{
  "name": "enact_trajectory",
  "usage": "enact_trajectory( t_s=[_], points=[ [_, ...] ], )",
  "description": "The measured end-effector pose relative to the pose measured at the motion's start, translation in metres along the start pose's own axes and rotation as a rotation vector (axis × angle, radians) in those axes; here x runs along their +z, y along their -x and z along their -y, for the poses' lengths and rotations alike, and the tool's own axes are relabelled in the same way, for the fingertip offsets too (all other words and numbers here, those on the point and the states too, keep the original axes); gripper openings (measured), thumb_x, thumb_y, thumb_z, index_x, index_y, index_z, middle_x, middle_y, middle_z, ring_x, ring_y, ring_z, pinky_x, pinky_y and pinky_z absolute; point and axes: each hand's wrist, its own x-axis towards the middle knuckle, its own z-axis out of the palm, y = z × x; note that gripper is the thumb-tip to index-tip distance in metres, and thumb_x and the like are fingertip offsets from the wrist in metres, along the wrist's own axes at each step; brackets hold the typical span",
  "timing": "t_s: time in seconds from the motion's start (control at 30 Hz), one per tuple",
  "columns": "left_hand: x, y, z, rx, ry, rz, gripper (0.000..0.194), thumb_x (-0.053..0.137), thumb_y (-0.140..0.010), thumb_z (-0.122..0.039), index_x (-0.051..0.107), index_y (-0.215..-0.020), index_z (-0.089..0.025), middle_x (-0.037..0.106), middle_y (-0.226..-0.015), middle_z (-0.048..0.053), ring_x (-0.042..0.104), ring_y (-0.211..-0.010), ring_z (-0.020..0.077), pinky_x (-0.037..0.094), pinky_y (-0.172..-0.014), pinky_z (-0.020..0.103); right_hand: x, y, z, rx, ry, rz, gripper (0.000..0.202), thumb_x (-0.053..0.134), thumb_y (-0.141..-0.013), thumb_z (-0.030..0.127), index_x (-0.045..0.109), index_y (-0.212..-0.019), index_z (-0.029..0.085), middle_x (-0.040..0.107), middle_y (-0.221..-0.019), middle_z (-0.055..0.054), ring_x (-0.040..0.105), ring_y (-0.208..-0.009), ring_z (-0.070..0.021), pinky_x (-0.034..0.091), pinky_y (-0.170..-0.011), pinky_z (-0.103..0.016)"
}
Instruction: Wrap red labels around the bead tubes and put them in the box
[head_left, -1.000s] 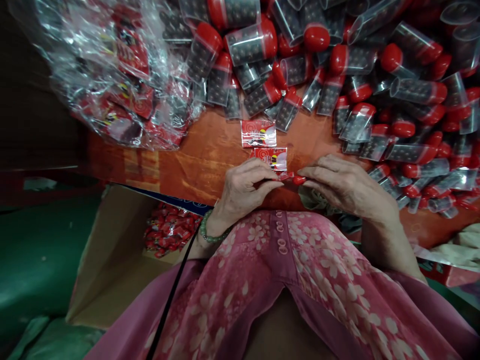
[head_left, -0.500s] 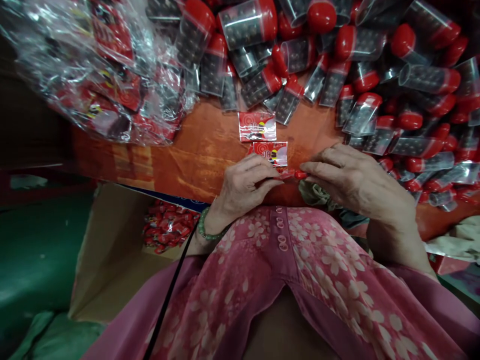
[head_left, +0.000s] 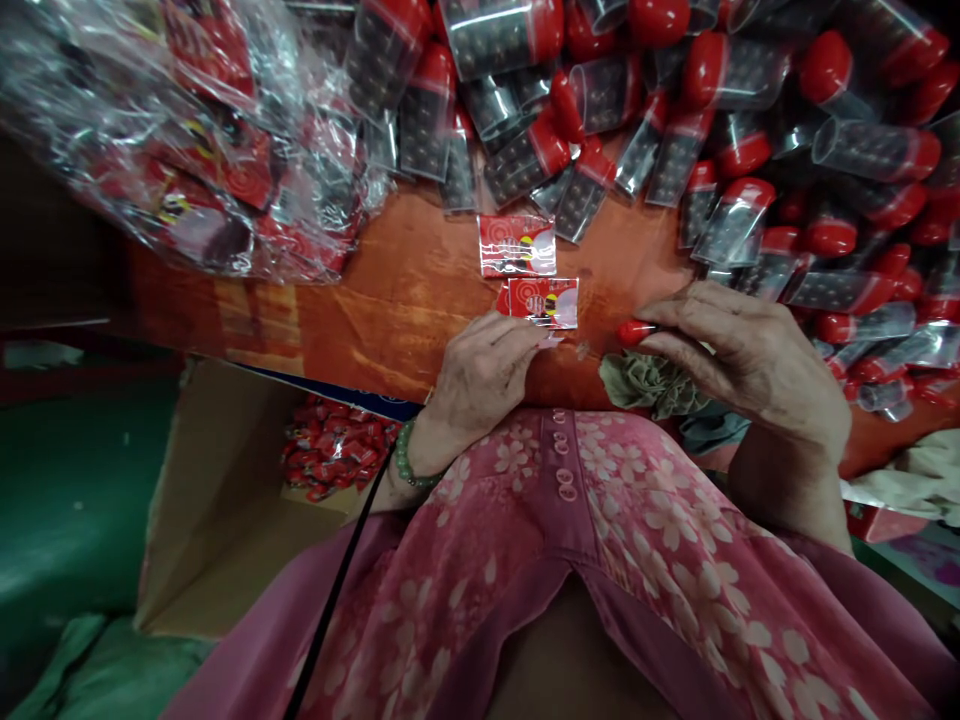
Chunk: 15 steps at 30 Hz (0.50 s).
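Observation:
My left hand [head_left: 484, 365], with a green bead bracelet on its wrist, has thumb and fingers pinched together. A whitish, clear edge of a small plastic packet [head_left: 552, 341] sticks out from the fingertips. Just beyond them, a printed red packet [head_left: 544, 303] lies on the orange tabletop [head_left: 405, 300], and another red packet [head_left: 517, 246] lies behind it. My right hand [head_left: 750, 355] pinches a small red rounded piece [head_left: 634, 332] between thumb and fingers; its inner end is hidden. The two hands are apart.
Clear tubes [head_left: 525, 165] with red caps and dark beads cover the back and right. A plastic bag [head_left: 247, 190] of red packets lies at back left. Below left, a cardboard box [head_left: 225, 510] holds small red packs [head_left: 337, 445]. A crumpled greenish cloth [head_left: 652, 385] sits under the right hand.
My right hand has drawn away to the right with the red piece, widening the gap between the hands. The left hand has shifted slightly left, still pinched. The two flat packets stay put.

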Motion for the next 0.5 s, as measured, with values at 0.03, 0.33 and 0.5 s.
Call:
enact_trajectory(
  t_s=[0.03, 0.33, 0.5],
  points=[
    [0.000, 0.001, -0.001, -0.024, 0.059, -0.011, 0.013, 0.061, -0.094, -0.020, 0.071, -0.089, -0.016, 0.076, -0.085, 0.004, 0.069, -0.076, 0.0137, 0.053, -0.072, 0.026, 0.000, 0.001, 0.001, -0.004, -0.022, -0.006, 0.023, 0.054, -0.100, 0.034, 0.067, -0.115, 0.022, 0.070, -0.095, -0.007, 0.067, -0.084, -0.0225, 0.054, -0.075, -0.035],
    [0.002, -0.002, -0.005, -0.109, 0.354, -0.151, 0.015, 0.081, -0.079, -0.029, 0.072, -0.075, -0.018, 0.075, -0.073, 0.000, 0.068, -0.064, 0.0109, 0.054, -0.062, 0.023, 0.001, 0.004, 0.021, 0.063, -0.212, -0.148, 0.020, 0.059, -0.098, 0.028, 0.071, -0.114, 0.031, 0.074, -0.097, -0.002, 0.071, -0.089, -0.0234, 0.058, -0.081, -0.039],
    [0.000, -0.003, -0.007, -0.084, 0.369, -0.138, 0.014, 0.081, -0.079, -0.030, 0.073, -0.080, -0.019, 0.076, -0.076, 0.001, 0.070, -0.067, 0.0120, 0.056, -0.064, 0.024, 0.006, -0.001, 0.025, 0.003, -0.280, -0.138, 0.025, 0.060, -0.097, 0.024, 0.070, -0.118, 0.033, 0.075, -0.101, -0.001, 0.071, -0.092, -0.0230, 0.057, -0.083, -0.039]
  ],
)
